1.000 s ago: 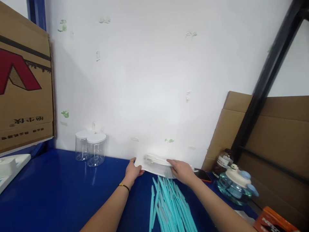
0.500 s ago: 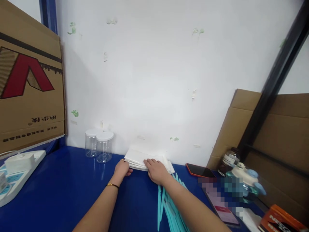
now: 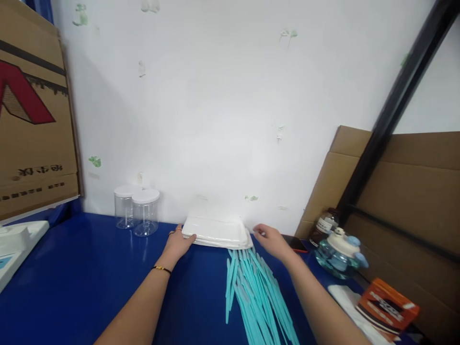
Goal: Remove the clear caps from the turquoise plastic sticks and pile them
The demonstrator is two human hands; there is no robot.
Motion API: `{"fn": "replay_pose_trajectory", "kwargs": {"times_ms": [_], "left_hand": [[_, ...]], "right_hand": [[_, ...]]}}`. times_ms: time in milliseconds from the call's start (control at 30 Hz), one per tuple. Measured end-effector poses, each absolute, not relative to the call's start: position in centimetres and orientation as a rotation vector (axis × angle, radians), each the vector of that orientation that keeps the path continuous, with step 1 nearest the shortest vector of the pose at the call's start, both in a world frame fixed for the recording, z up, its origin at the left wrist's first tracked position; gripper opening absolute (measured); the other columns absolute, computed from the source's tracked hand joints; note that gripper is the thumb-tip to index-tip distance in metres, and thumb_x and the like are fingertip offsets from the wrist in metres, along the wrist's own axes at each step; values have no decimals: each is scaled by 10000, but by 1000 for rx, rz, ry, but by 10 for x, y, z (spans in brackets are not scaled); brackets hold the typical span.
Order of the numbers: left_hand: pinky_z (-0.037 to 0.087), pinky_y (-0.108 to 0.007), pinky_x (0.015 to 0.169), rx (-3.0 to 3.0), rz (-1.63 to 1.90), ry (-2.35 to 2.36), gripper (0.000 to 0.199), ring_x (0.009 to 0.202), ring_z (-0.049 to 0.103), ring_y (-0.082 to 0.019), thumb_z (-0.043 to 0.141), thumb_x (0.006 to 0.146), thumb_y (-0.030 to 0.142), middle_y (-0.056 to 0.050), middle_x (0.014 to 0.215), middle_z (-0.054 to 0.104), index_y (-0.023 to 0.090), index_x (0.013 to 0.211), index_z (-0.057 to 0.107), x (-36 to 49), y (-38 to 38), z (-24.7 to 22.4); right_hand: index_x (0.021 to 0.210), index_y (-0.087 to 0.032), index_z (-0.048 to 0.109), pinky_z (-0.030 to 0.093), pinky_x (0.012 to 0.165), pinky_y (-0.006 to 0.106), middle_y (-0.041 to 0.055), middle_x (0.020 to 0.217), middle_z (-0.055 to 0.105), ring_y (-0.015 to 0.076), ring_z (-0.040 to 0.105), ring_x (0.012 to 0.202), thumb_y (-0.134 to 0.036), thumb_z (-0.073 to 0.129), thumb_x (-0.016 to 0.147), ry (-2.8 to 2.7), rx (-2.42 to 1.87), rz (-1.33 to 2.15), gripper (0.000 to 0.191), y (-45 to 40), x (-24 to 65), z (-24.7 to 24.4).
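A stack of flat white packets (image 3: 215, 231) lies on the blue table against the wall. My left hand (image 3: 178, 243) is at the stack's left end, its thumb on the front edge and its fingers along the side, closed on it. Just past the right end is my right hand (image 3: 269, 239), raised slightly, with fingers curled and nothing visible in them; the fingertips are partly hidden. Many turquoise sticks (image 3: 257, 297) are spread in a fan in front of the stack, their far ends touching its right front corner.
Two clear jars (image 3: 145, 215) with white lids stand at the left, beyond a white power strip (image 3: 21, 244). At the right are a phone (image 3: 296, 243), a brown bottle (image 3: 324, 226), a teal bottle (image 3: 338, 256), an orange box (image 3: 388, 306) and cardboard (image 3: 417, 206).
My right hand has let go of the white stack and moved right, off its end. My left hand stays at the left end. The view has shifted to the right.
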State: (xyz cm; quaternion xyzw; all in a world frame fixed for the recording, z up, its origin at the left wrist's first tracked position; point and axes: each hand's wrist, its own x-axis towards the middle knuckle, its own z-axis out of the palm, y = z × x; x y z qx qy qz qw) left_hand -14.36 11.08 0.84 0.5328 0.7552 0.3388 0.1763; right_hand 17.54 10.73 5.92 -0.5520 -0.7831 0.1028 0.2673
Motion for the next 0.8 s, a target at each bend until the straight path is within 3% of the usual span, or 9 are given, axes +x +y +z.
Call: {"fn": "replay_pose_trajectory", "kwargs": {"times_ms": [67,167,267,333,433,567,733,800], "left_hand": [[424,-352,859,1552,902,2190,770,1153,458,-320,520,721,491,-216,1116,527,34,1306,319,-142,110,14],[413,-347,848,1627,901,2277,700,1099,494,-313,471,745,480,-220,1105,525,9,1254,376,-130,102,26],[435,-290,709,1827,746,2009,407,827,601,-227,444,755,457,-101,883,621,127,945,587,-97,78,33],[411,-259,597,1947,598,1808,355,700,595,-192,450,740,491,-50,743,629,172,775,602,-68,59,29],[374,-243,566,2089,522,1808,221,712,582,-189,576,649,393,-40,775,632,190,732,594,-35,40,18],[348,-240,545,2106,491,1865,112,703,573,-190,566,633,261,-60,774,627,181,706,596,-26,39,8],[319,-206,501,1966,563,1704,131,584,511,-128,578,638,292,-10,635,587,164,661,592,-42,48,8],[309,-196,488,1893,587,1540,181,539,461,-102,579,656,333,14,582,541,154,671,594,-46,48,11]], "right_hand": [[776,-179,633,386,603,256,38,723,649,162,577,667,-314,476,787,-2072,-1676,309,207,89,200,55],[669,-182,609,315,533,227,13,640,623,141,549,611,-295,540,740,-2033,-1757,293,150,66,212,42],[681,-183,603,276,512,216,-2,601,597,121,520,569,-283,525,755,-2011,-1709,290,147,59,204,33],[691,-182,603,258,501,215,-7,573,573,115,497,540,-289,512,768,-1998,-1695,275,160,58,197,32],[688,-193,602,244,495,219,-9,556,554,116,477,519,-307,501,778,-1991,-1657,231,177,56,191,34],[674,-211,596,254,495,225,-9,530,537,130,483,509,-312,489,782,-1990,-1587,196,182,46,188,39],[692,-212,604,301,503,233,-1,567,556,137,499,524,-325,495,775,-1954,-1467,317,178,42,180,37],[780,-203,615,323,498,234,-1,605,559,133,500,520,-372,516,767,-1866,-1376,491,196,43,175,34]]}}
